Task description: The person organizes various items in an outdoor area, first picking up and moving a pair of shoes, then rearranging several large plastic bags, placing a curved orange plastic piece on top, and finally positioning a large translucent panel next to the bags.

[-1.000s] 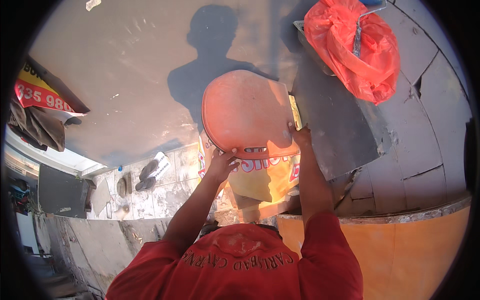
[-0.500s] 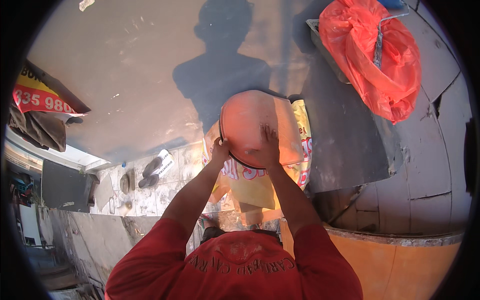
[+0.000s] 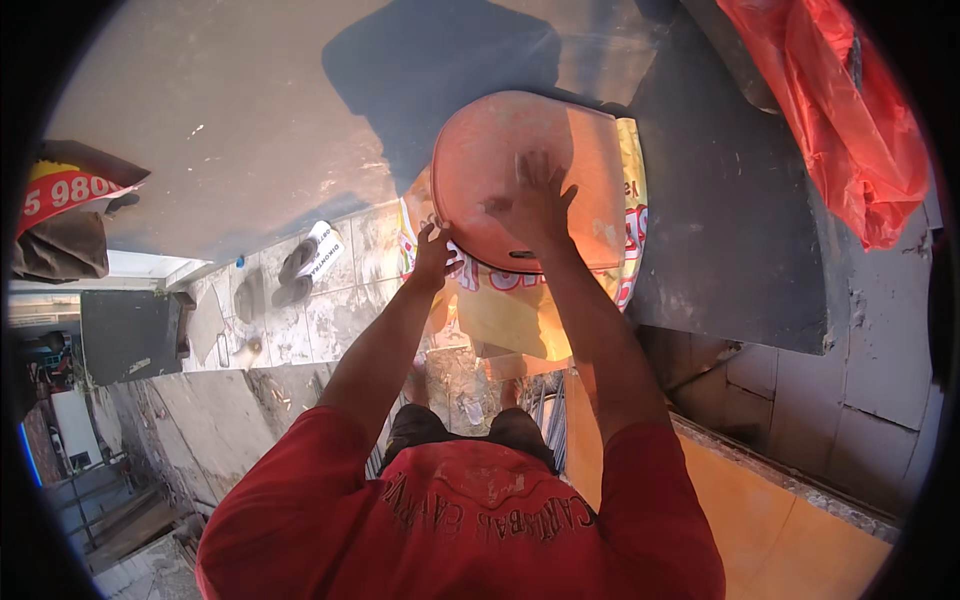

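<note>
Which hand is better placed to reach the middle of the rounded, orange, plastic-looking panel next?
Probably the right. The right hand is spread open over the middle of the panel, though contact is unclear; the left hand, fingers bent, is by its lower-left edge.

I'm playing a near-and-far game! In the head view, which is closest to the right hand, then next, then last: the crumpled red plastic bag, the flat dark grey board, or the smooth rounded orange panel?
1. Orange panel: directly beneath the right hand.
2. Grey board: to the hand's right.
3. Red bag: farthest, at the upper right.
</note>
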{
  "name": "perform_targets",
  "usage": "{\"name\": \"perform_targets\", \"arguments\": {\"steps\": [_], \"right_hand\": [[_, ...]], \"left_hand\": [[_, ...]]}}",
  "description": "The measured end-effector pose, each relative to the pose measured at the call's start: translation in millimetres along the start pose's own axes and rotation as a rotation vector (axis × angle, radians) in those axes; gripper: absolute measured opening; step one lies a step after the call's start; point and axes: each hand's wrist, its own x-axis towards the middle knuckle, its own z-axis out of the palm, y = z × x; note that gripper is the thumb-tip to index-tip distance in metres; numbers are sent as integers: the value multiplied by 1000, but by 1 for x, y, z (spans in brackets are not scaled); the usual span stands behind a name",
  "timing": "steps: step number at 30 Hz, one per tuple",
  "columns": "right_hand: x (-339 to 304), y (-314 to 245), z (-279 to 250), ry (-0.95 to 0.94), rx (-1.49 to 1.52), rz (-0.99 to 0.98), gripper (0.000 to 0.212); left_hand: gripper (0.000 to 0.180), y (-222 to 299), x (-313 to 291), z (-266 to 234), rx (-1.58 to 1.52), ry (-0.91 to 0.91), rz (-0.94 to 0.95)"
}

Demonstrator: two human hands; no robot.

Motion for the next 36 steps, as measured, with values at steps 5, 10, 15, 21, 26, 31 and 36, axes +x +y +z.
{"name": "perform_targets", "arguments": {"steps": [5,10,15,21,26,31,36], "right_hand": [[37,-28,4,35,-35,41,105],[42,-44,9,-189,-74,146,108],[22,-43,46,127,-389,99,83],[-270,-97,190,-216,-143,-118,71],[-587,-48,221,-917,510,1052,82],[-765,-24,180,-959,57,798,73],[-785,-113,138,-251,696,1226,81]], "left_hand": [[45,-122,-76,-64,477,-368,165],[50,-243,-179,-238,1202,-1050,221],[57,-282,-199,-401,1029,-953,57],[66,-289,-264,-521,688,-825,-334],[63,-300,-260,-556,435,-984,-540],[60,-239,-174,-533,1376,-1236,-535],[59,-165,-60,-458,2112,-1097,455]]}}
